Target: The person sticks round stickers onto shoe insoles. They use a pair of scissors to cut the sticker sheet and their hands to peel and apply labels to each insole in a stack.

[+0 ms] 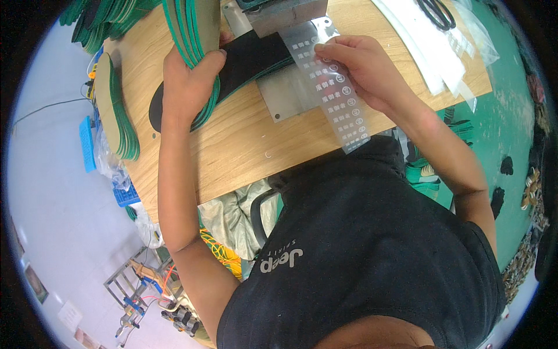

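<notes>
My left hand (190, 82) is closed around a fanned stack of insoles (195, 29) with green edges and beige faces, the thumb lying across them. Under and beside that hand lies a black-topped insole (250, 61), its edge showing green layers beneath. Its far part rests over a flat metal plate (288, 96), below the block of a metal press (290, 16). Between thumb and fingers, my right hand (357, 61) pinches a clear film strip (334, 96) printed with rows of white marks. The strip's upper part overlaps the end of the black insole; its lower end hangs toward the table's front edge.
Another stack of insoles (115, 110) stands at the wooden table's (232, 157) left edge, with more green ones (107, 23) at the far left. White sheets (415, 43) and a black looped cord (437, 13) lie on the right. A blue basket (87, 144) is beyond the left edge.
</notes>
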The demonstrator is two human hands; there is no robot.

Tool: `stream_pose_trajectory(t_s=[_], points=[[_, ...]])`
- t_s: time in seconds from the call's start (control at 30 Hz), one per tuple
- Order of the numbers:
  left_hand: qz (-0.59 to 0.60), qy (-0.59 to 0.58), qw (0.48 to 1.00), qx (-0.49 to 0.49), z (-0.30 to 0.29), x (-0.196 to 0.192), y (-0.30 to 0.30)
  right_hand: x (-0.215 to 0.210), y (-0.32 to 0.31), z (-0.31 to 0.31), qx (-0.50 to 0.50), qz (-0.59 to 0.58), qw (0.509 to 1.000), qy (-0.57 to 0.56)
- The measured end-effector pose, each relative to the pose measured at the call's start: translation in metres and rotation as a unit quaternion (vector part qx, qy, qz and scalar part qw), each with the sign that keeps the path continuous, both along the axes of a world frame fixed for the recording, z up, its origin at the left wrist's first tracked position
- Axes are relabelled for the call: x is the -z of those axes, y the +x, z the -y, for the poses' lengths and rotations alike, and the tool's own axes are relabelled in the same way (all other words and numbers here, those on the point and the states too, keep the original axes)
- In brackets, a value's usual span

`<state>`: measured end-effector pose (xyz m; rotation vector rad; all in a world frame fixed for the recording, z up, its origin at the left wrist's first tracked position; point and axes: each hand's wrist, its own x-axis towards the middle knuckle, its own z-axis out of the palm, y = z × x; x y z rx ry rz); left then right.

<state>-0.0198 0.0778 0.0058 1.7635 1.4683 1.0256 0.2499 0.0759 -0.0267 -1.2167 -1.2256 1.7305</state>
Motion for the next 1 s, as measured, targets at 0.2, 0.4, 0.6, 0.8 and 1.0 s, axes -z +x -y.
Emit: stream_pose_trajectory(t_s=[0.2, 0.4, 0.6, 0.8, 1.0], points=[[0.020, 0.030, 0.999, 0.024, -0.002, 0.007, -0.001, -0.007, -0.007, -0.002, -0.037, 0.044, 0.998, -0.001], [-0.026, 0.026, 0.999, 0.015, 0.002, 0.009, 0.007, -0.009, -0.016, 0.000, -0.017, 0.079, 0.997, 0.001], [-0.050, 0.009, 0.999, 0.001, 0.004, 0.007, 0.008, -0.032, -0.015, 0.007, -0.040, 0.173, 0.983, -0.051], [-0.071, -0.006, 0.997, 0.015, 0.005, 0.009, 0.005, -0.014, -0.005, 0.007, -0.096, 0.128, 0.987, 0.008], [-0.075, 0.011, 0.997, 0.008, 0.006, 0.011, 0.011, -0.013, -0.017, -0.005, -0.025, 0.108, 0.993, -0.038]])
